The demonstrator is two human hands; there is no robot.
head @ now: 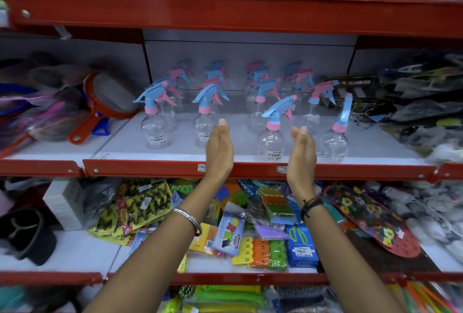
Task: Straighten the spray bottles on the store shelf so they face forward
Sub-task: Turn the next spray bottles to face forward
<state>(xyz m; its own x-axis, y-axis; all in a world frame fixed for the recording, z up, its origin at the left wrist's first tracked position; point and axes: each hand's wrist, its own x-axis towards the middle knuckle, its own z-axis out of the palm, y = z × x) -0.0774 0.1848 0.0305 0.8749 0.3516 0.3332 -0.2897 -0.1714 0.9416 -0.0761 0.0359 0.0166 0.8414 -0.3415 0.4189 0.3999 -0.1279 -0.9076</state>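
Note:
Several clear spray bottles with blue and pink trigger heads stand in rows on the white middle shelf (pixel 175 154). The front row holds one at the left (pixel 155 132), a second (pixel 204 129) partly behind my left hand, a third (pixel 270 142) between my hands, and a fourth (pixel 334 142) at the right whose nozzle points straight up and forward. The first three heads point to the left. My left hand (pixel 220 149) and my right hand (pixel 302 152) are raised with palms facing each other, either side of the third bottle, touching nothing.
A red shelf lip (pixel 150 170) runs along the front. An orange-rimmed sieve (pixel 107 102) lies left of the bottles, and dark packaged goods (pixel 413 102) sit at the right. The lower shelf holds packets of coloured clips (pixel 258 252). The red upper shelf (pixel 225 12) overhangs.

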